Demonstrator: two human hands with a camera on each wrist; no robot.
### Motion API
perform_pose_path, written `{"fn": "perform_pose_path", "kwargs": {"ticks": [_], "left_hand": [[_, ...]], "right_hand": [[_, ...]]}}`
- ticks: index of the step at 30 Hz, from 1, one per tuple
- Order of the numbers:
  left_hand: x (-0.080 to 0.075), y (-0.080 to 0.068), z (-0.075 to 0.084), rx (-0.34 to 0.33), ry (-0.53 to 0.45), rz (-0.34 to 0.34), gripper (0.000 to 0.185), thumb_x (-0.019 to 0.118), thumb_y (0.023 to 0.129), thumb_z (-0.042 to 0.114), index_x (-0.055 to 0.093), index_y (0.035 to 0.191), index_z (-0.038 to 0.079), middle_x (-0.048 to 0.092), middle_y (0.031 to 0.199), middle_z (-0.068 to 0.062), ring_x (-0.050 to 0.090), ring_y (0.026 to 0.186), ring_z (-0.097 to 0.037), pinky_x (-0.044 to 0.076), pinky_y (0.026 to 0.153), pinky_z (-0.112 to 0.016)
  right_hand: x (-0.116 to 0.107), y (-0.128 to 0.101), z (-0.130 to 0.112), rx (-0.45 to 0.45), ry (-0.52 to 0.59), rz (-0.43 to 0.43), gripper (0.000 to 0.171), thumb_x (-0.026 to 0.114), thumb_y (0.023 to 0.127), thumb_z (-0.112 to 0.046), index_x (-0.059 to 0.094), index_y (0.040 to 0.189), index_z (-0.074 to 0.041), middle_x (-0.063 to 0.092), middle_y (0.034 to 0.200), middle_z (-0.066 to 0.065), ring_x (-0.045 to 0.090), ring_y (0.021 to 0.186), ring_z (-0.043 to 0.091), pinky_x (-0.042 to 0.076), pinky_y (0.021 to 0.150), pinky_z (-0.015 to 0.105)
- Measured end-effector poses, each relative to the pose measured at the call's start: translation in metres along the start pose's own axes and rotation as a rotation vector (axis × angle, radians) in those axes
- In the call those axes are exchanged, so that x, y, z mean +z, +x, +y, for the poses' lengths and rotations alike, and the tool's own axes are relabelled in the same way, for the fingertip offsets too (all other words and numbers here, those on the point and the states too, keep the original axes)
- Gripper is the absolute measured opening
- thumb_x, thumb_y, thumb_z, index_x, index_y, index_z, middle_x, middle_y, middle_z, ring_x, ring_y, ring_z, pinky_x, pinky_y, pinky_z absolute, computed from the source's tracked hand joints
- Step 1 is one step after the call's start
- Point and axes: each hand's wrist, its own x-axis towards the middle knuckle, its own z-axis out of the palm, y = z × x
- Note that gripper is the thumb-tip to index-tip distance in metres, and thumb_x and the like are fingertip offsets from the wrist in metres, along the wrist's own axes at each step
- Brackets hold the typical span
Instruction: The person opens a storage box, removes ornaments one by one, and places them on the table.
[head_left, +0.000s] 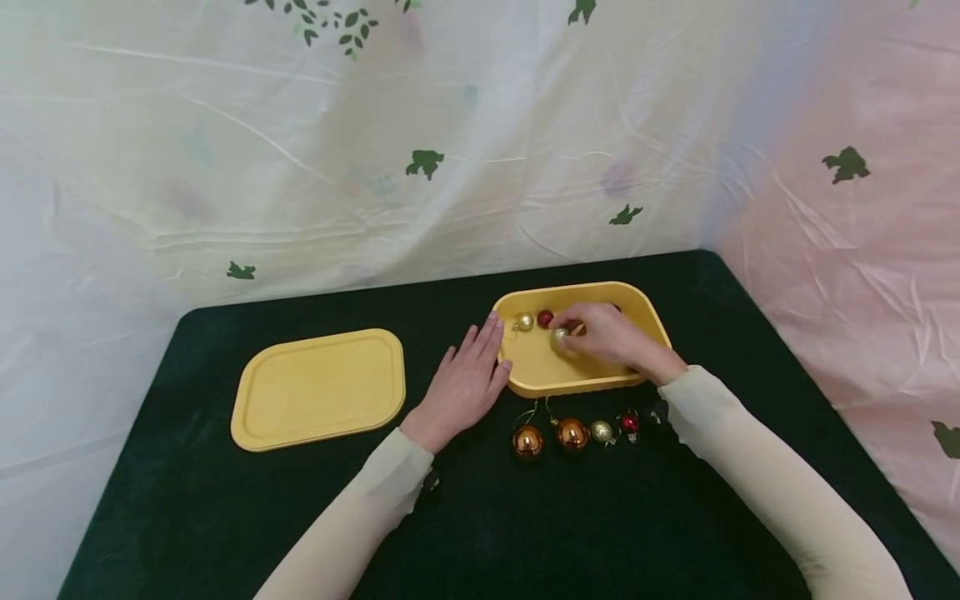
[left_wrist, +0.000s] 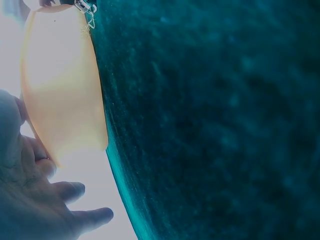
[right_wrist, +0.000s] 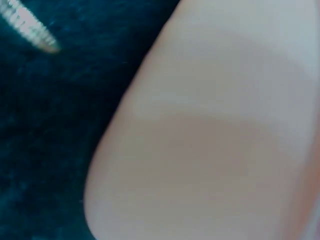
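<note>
A yellow tray (head_left: pixel 645 312) sits on the dark green table. My right hand (head_left: pixel 600 335) reaches inside it and pinches a gold glitter bauble (head_left: pixel 559 336). A second gold bauble (head_left: pixel 523 322) and a red bauble (head_left: pixel 545 317) lie in the tray's far left corner. My left hand (head_left: pixel 468 379) lies flat with straight fingers against the tray's left rim. In the left wrist view the tray's wall (left_wrist: pixel 60 85) shows as a pale orange shape beside my fingers (left_wrist: pixel 75 205). The right wrist view is a blur of the tray's wall (right_wrist: pixel 210 140) over the cloth.
In front of the tray lie two copper baubles (head_left: pixel 527 441) (head_left: pixel 572 433), a small gold one (head_left: pixel 602 431) and a small red one (head_left: pixel 629 422). The yellow lid (head_left: pixel 318 387) lies flat at the left. A leaf-print sheet hangs behind the table.
</note>
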Motion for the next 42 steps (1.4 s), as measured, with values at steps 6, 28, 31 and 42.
{"fn": "perform_pose_path", "kwargs": {"ticks": [6, 28, 31, 42], "left_hand": [[0.0, -0.001, 0.0, 0.003, -0.003, 0.001, 0.066, 0.035, 0.112, 0.044, 0.014, 0.168, 0.013, 0.001, 0.174, 0.003, 0.017, 0.158, -0.031, 0.027, 0.119, -0.064], [0.001, 0.0, 0.001, 0.004, -0.004, 0.008, 0.066, 0.034, 0.112, 0.044, 0.016, 0.167, 0.012, 0.004, 0.174, 0.001, 0.018, 0.158, -0.032, 0.026, 0.119, -0.063], [0.003, -0.001, -0.001, 0.01, -0.003, 0.014, 0.066, 0.034, 0.112, 0.044, 0.015, 0.167, 0.012, 0.004, 0.174, 0.001, 0.017, 0.158, -0.032, 0.025, 0.12, -0.063], [0.006, -0.001, 0.001, 0.01, 0.013, 0.023, 0.066, 0.033, 0.113, 0.043, 0.014, 0.167, 0.012, 0.005, 0.174, 0.001, 0.019, 0.157, -0.033, 0.027, 0.119, -0.064]], "right_hand": [[-0.011, -0.012, -0.007, -0.037, 0.069, 0.04, 0.028, 0.076, 0.095, -0.012, 0.074, 0.122, -0.005, 0.073, 0.12, 0.01, 0.066, 0.107, 0.025, 0.053, 0.094, 0.048], [-0.035, -0.08, -0.009, 0.029, 0.163, 0.14, 0.035, 0.07, 0.101, -0.032, 0.069, 0.131, -0.014, 0.063, 0.127, 0.006, 0.063, 0.108, 0.024, 0.058, 0.079, 0.035], [-0.035, -0.09, -0.01, 0.033, 0.16, 0.167, 0.034, 0.07, 0.1, -0.033, 0.07, 0.13, -0.016, 0.063, 0.126, 0.007, 0.064, 0.106, 0.024, 0.058, 0.077, 0.027], [-0.039, -0.124, -0.001, 0.001, 0.11, 0.242, 0.03, 0.071, 0.1, -0.027, 0.069, 0.13, -0.02, 0.067, 0.12, -0.002, 0.062, 0.103, 0.013, 0.051, 0.089, 0.02]]}}
